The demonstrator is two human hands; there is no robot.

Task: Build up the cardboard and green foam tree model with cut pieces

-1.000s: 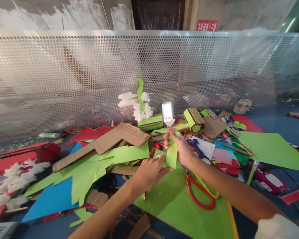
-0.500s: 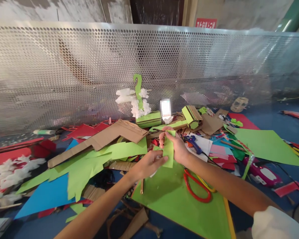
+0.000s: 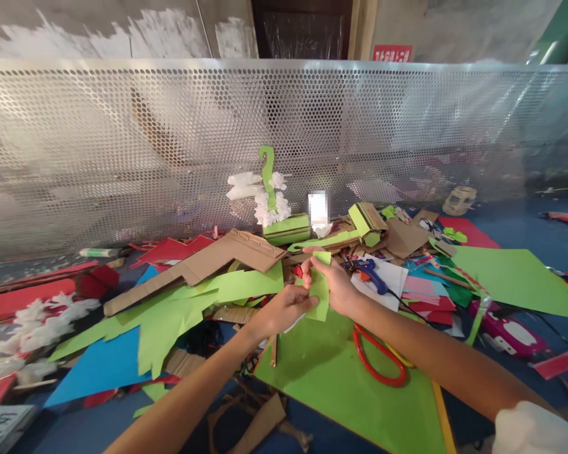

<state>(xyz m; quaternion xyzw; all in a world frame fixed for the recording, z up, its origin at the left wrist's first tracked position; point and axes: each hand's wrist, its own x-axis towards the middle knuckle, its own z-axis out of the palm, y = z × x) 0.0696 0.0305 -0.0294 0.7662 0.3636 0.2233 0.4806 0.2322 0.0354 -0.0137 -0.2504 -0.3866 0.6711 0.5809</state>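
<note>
Right hand (image 3: 341, 285) pinches the upper part of a narrow green paper strip (image 3: 320, 297), and the left hand (image 3: 284, 309) is closed on its lower left edge, thumb in front. Light, even pressure from both sides would probably keep the paper flat without creasing it; gripping close to the edges should help. The strip stands between the two hands, against the right palm, over a larger green sheet (image 3: 350, 397). Red-handled scissors (image 3: 362, 360) lie on that sheet, partly behind the right forearm; beyond the forearm is a blue glue gun (image 3: 373, 276).
</note>
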